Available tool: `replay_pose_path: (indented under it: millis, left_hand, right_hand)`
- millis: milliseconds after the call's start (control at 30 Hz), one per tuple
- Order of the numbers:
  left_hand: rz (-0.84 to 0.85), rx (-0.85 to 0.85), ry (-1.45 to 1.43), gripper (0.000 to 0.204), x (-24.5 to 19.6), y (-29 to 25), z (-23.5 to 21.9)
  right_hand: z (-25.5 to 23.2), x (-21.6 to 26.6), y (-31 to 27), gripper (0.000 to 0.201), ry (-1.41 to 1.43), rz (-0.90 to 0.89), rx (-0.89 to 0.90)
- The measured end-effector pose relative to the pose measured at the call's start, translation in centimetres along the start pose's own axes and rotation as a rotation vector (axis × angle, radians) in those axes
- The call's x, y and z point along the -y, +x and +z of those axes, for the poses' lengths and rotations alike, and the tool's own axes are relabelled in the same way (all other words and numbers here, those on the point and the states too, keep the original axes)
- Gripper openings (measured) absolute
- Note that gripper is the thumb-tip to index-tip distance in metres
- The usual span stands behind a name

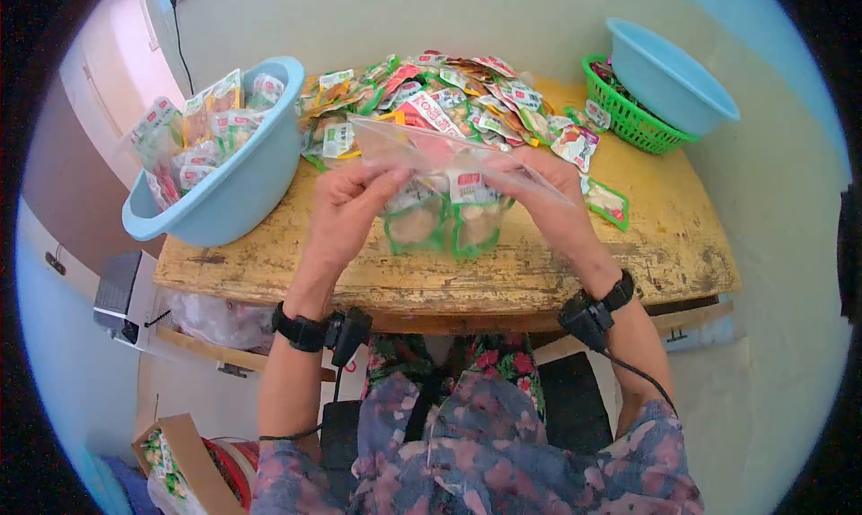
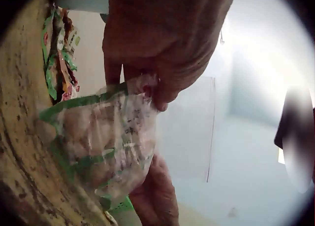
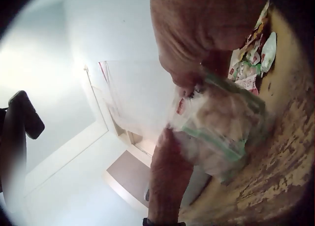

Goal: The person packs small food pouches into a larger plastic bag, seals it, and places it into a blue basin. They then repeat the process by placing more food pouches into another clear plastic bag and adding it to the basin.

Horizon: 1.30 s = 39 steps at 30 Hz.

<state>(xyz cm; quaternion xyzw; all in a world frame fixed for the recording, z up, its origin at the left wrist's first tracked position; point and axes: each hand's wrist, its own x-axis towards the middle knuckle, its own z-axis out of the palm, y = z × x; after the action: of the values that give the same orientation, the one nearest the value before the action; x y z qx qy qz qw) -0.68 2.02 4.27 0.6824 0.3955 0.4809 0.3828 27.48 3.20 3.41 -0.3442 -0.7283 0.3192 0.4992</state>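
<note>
Over the front of the table, both hands hold a clear plastic bag between them. The left hand pinches its left side with thumb and fingers; the right hand grips the right side. Two green-edged food packets hang side by side between the hands, their pale contents showing. In the left wrist view, the packets are close over the tabletop, and the bag's clear upper part stretches away to a red line. The right wrist view shows the packets below the right hand's fingers.
A heap of mixed food packets covers the back of the worn wooden table. At the left stands a blue tub with bagged packets. At the back right, a blue basin leans over a green basket. One loose packet lies right of the right hand.
</note>
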Motion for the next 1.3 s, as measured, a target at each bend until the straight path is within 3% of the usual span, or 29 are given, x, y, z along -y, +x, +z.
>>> replay_pose_path:
  millis: [100,200,400,500,800,900,1100,1300]
  left_hand:
    - [0.077,-0.063,-0.113,0.027,1.2,0.0,0.5]
    - [0.06,-0.058,-0.03,0.025,1.3,0.0,0.7]
    - [0.108,-0.105,-0.06,0.021,0.9,0.1,1.1]
    - [0.128,-0.107,-0.183,0.02,1.7,0.3,1.2]
    - [0.177,-0.133,-0.176,0.021,0.9,0.3,1.1]
    - [0.142,-0.173,-0.224,0.021,0.1,0.9,1.1]
    - [0.163,-0.179,-0.316,0.023,-0.3,1.6,1.0]
    - [0.221,-0.242,-0.409,0.022,-0.9,3.0,0.9]
  right_hand:
    - [-0.1,-0.2,0.2,0.017,0.007,-0.029,0.023]
    - [-0.5,-0.3,0.6,0.017,-0.006,0.105,0.06]
    - [-0.1,1.2,0.4,0.021,0.015,0.169,0.023]
    - [0.3,0.1,0.6,0.023,0.047,0.063,-0.063]
    - [0.2,1.1,1.1,0.027,0.095,0.052,-0.06]
    - [0.4,0.8,1.7,0.029,0.219,0.113,-0.114]
    - [0.6,2.1,2.4,0.03,0.377,-0.017,-0.229]
    - [0.3,3.1,3.0,0.031,0.296,-0.085,-0.265]
